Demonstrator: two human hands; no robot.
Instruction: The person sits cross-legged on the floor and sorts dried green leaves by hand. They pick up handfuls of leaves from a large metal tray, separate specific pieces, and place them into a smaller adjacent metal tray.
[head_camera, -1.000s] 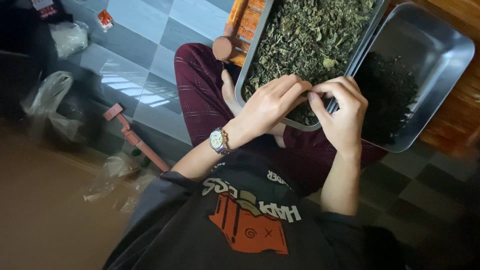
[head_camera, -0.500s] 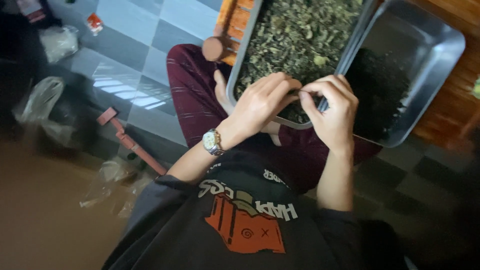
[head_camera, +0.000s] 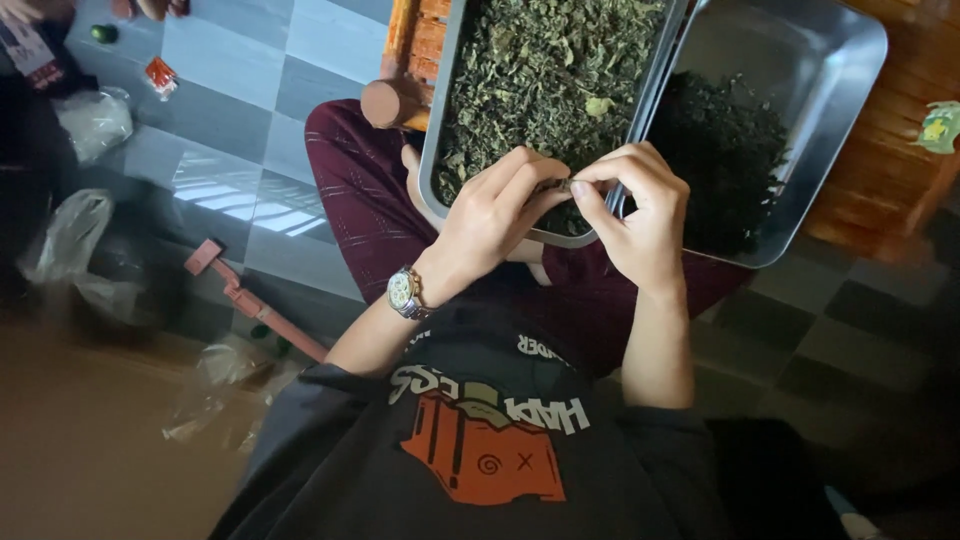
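My left hand (head_camera: 495, 210), with a wristwatch (head_camera: 404, 292) on it, and my right hand (head_camera: 635, 215) meet fingertip to fingertip over my lap. Together they pinch a small dried leaf piece (head_camera: 558, 185). Just beyond the hands a metal tray (head_camera: 432, 180) holds a heap of green dried leaves (head_camera: 540, 70). A second metal tray (head_camera: 850, 60) beside it on the right holds darker, finer leaves (head_camera: 725, 140). The hands hover over the near rims where the two trays meet.
I sit with maroon trousers (head_camera: 350, 190) on a grey tiled floor (head_camera: 230, 60). A brown wooden cylinder (head_camera: 385, 100) lies by the left tray. Plastic bags (head_camera: 65, 240) and a red tool (head_camera: 250, 300) lie at left. Wooden boards (head_camera: 880, 170) run at right.
Both hands stay pinched together over the tray rims; the fingers have shifted slightly on the leaf piece. The camera has drifted, so the trays sit a little differently in view.
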